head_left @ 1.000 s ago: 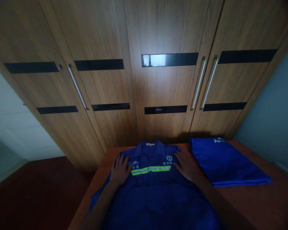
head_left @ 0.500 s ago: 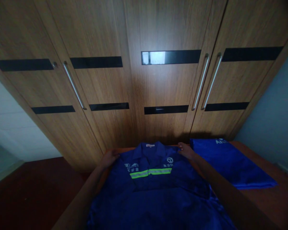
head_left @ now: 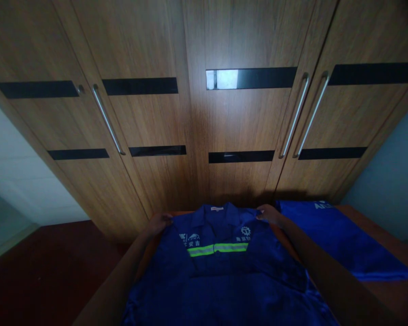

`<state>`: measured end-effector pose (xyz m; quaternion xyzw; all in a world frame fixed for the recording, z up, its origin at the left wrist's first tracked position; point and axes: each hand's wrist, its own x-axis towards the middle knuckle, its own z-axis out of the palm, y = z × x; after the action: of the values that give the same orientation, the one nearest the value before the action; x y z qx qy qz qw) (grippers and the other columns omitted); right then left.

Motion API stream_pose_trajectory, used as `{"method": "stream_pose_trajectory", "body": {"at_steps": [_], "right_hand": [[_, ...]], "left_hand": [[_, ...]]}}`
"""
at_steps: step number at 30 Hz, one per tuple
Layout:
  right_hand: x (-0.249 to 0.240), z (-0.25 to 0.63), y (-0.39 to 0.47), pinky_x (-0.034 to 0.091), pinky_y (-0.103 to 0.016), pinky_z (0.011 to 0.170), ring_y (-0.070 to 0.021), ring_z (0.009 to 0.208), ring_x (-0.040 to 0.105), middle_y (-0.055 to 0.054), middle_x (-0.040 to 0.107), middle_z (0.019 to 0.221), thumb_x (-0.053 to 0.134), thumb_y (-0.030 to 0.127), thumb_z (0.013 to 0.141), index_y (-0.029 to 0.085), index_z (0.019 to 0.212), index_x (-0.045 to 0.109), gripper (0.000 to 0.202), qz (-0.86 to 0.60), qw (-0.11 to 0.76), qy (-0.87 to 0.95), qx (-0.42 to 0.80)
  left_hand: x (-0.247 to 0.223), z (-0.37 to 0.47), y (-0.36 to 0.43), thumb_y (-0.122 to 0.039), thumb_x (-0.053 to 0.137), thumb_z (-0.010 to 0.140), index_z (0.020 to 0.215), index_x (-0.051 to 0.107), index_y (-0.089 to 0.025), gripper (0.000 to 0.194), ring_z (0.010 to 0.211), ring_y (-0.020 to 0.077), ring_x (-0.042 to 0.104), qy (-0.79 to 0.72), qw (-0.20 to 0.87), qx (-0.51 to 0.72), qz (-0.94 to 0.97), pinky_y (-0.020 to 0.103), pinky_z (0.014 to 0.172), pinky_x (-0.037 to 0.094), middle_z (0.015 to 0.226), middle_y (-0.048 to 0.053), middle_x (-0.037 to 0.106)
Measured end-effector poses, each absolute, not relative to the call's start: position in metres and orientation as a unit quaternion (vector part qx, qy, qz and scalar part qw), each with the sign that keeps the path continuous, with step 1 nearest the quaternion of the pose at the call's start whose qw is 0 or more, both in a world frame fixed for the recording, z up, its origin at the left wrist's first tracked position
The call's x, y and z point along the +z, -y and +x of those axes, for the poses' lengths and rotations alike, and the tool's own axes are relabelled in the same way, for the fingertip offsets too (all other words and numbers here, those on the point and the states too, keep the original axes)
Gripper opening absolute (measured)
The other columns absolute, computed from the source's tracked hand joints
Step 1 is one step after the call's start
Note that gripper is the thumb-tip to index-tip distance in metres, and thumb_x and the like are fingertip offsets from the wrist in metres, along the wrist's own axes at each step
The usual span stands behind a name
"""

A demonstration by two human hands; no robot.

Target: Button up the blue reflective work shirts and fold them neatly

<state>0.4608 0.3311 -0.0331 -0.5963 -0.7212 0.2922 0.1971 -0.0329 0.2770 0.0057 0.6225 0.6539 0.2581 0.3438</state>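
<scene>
A dark blue work jacket [head_left: 221,285] lies front side up before me, its collar toward the wardrobe. It bears a yellow-green reflective stripe and white printed marks on the chest. My left hand [head_left: 160,222] pinches the shoulder on the left. At the opposite shoulder, my right hand [head_left: 268,214] has its fingers closed on the cloth. The jacket is spread between both hands, and its lower part runs out of view at the bottom.
A folded blue cloth item [head_left: 340,244] with white lettering lies right of the jacket on an orange-brown surface [head_left: 399,296]. Behind stands a wooden wardrobe [head_left: 166,181] with metal handles and black strips. Dark red floor [head_left: 54,267] shows at the left.
The view has shifted slightly, so the wardrobe and folded cloth sit a little farther right. Both hands keep their hold on the jacket's shoulders, with hardly any movement.
</scene>
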Motion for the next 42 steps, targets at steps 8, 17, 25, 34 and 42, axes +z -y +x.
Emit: {"method": "stream_pose_trajectory", "body": {"at_steps": [8,17,25,34,42], "right_hand": [[0.000,0.461,-0.295,0.047,-0.034,0.083,-0.0223,0.089,0.061,-0.005,0.065,0.086,0.059,0.019,0.076,0.019,0.084,0.069,0.013,-0.560,0.290,0.754,0.180],[0.038,0.480,-0.155,0.049,-0.030,0.076,-0.0193,0.088,0.060,-0.005,0.062,0.089,0.052,0.026,0.087,0.024,0.092,0.067,0.016,-0.459,0.389,0.794,0.091],[-0.035,0.502,-0.039,0.050,-0.033,0.089,-0.0220,0.101,0.061,-0.004,0.065,0.104,0.050,0.014,0.078,0.034,0.104,0.069,0.038,-0.524,0.180,0.825,0.111],[-0.027,0.491,-0.023,0.041,-0.038,0.103,-0.0226,0.119,0.052,-0.002,0.059,0.126,0.045,0.009,0.075,0.034,0.119,0.063,0.053,-0.521,0.133,0.836,0.111],[-0.023,0.441,-0.007,0.042,-0.041,0.104,-0.0243,0.123,0.050,0.000,0.051,0.137,0.045,0.022,0.086,0.034,0.128,0.055,0.045,-0.510,0.143,0.841,0.113]], "left_hand": [[0.028,-0.029,-0.260,-0.040,0.061,0.063,0.086,0.068,-0.016,0.034,0.077,0.0241,0.067,-0.658,0.269,0.332,0.620,0.032,0.071,0.050,0.079,0.007,0.072],[0.061,-0.040,-0.135,-0.044,0.056,0.076,0.085,0.068,-0.023,0.027,0.078,0.0214,0.066,-0.629,0.154,0.347,0.678,0.029,0.071,0.052,0.085,0.003,0.072],[0.010,-0.042,-0.012,-0.023,0.047,0.082,0.082,0.069,-0.031,0.023,0.089,0.0167,0.068,-0.565,0.112,0.213,0.790,0.023,0.081,0.054,0.097,-0.001,0.072],[0.012,-0.017,-0.002,-0.015,0.048,0.079,0.096,0.071,-0.036,0.035,0.094,0.0185,0.066,-0.550,-0.002,0.139,0.823,0.027,0.084,0.055,0.104,-0.001,0.071],[0.000,0.044,0.011,-0.018,0.051,0.079,0.125,0.055,-0.041,0.052,0.114,0.0241,0.057,-0.491,-0.050,0.159,0.855,0.040,0.093,0.051,0.132,-0.003,0.057]]}}
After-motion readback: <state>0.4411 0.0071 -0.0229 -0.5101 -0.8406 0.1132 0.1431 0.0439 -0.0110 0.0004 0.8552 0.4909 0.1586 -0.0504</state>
